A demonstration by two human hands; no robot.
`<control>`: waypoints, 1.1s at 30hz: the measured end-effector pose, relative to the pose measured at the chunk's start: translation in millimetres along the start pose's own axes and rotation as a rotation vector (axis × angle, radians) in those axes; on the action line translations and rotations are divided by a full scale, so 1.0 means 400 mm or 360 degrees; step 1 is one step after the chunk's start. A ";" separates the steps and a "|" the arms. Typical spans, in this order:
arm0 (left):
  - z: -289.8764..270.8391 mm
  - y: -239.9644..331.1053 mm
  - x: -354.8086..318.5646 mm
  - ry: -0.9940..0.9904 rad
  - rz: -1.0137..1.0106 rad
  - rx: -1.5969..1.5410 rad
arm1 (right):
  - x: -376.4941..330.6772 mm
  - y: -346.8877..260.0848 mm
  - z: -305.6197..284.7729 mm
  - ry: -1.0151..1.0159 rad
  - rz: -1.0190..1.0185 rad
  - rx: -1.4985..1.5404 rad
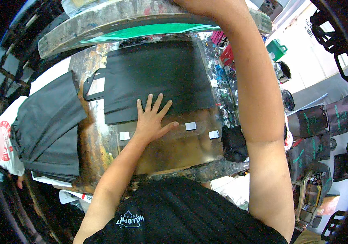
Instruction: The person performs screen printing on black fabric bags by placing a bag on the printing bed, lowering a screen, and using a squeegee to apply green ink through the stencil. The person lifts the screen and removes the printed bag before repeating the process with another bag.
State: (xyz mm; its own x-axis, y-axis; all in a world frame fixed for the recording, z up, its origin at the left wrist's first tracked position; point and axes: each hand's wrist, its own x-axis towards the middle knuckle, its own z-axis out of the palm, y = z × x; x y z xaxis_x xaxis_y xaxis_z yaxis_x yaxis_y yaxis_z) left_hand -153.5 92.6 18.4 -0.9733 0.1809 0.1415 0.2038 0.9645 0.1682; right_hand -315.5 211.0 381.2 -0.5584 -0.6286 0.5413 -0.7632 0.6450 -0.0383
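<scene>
A black fabric bag (161,69) lies flat on a stained work board, its strap handle (94,96) out to the left. My left hand (152,118) is spread with its palm down, the fingertips on the bag's near part and the thumb over the brown board (161,154) just below. Beyond the bag, a wooden screen frame (96,26) with green mesh (149,30) is raised and tilted. My right arm reaches up to this frame at the top edge of the picture; my right hand (200,5) is partly cut off there and its fingers are out of sight.
Several black bags (50,126) are stacked at the left, near a person in a white shirt (11,142). White square tabs (190,126) dot the board. A crumpled black cloth (234,144) lies by its right edge. Farther right are a green jug (277,49) and printed dark bags (310,122).
</scene>
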 end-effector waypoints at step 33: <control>-0.502 -0.139 -0.150 0.1365 -0.0256 -0.2541 | -0.294 -0.081 0.126 0.0356 -0.0149 -0.0248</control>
State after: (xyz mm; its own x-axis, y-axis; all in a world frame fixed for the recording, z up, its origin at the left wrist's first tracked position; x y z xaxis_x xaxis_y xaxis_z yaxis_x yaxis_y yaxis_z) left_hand -85.3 -10.4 196.6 -0.7785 -0.5203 0.3511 0.5203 -0.2220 0.8246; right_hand -241.6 242.0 276.6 -0.3890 -0.5882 0.7090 -0.7394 0.6584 0.1406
